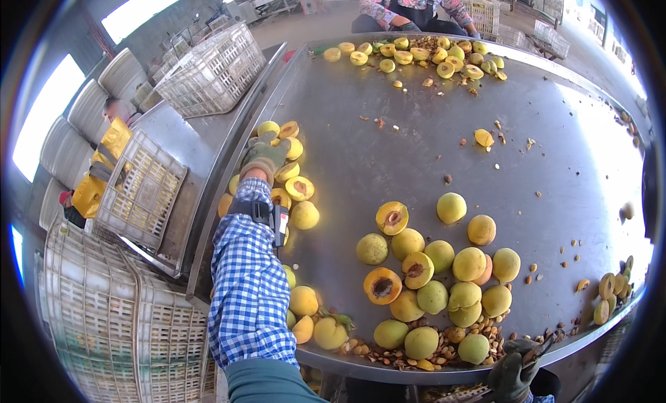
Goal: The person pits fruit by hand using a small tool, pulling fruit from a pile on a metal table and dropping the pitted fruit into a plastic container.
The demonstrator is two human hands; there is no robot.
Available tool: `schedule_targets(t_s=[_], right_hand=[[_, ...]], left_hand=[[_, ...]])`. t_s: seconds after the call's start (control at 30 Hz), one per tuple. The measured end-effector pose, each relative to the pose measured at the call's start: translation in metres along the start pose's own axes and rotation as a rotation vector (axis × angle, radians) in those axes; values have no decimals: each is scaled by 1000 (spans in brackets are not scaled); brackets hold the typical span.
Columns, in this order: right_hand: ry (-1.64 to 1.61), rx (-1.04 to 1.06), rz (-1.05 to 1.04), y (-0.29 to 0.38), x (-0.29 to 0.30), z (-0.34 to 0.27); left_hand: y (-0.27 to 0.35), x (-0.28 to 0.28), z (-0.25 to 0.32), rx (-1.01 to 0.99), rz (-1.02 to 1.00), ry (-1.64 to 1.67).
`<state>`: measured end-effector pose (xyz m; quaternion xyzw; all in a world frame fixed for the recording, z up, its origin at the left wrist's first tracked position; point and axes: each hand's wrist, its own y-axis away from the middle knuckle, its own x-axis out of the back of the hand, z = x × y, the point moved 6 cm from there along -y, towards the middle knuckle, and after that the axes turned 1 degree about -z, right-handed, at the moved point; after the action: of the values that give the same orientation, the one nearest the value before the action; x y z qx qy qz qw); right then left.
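My left hand point(265, 154), in a grey-green knit glove, reaches far along the table's left side. Its fingers rest over a group of yellow peaches and cut halves; whether they grip one is hidden. A peach half with its cavity showing point(300, 188) lies just below that hand. At the lower right edge, my gloved right hand point(512, 369) holds a dark metal hand tool point(543, 346), whose exact kind I cannot make out. Between the hands, whole peaches point(421, 343) and open halves point(382, 286) cluster near the front edge, beside loose pits point(447, 348).
The steel table point(354, 163) has a raised rim. Across it sits a person point(416, 10) behind more halved peaches point(403, 57). White plastic crates point(216, 72) stand left on a side table, others point(93, 299) on the floor. Peach halves point(606, 286) lie along the right rim.
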<state>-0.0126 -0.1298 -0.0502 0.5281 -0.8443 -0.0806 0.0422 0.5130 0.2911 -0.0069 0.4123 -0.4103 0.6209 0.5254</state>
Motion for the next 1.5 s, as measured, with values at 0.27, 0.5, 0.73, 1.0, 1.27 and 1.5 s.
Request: schedule_targets(t_s=[0.27,0.5,0.73,1.0,1.27,1.5], right_hand=[[174,-11,0,-4,-4,-17],[375,74,11,-8,-11,-27],[109,-61,56,-5,-2,-8],[194,-87,60,-10,-10,-10],[217,-118,76,-10,-7,-9],[172,-152,137,1,7,3]], left_hand=[[-45,-44,-29,159,-107,-58],[-11,-43,8,-85,-307,-107],[-25,21,29,0,-74,275],[-122,-42,-13,-235,77,-8],[-103,-53,5,-97,-121,-184],[-76,-71,1,-261,-476,191]])
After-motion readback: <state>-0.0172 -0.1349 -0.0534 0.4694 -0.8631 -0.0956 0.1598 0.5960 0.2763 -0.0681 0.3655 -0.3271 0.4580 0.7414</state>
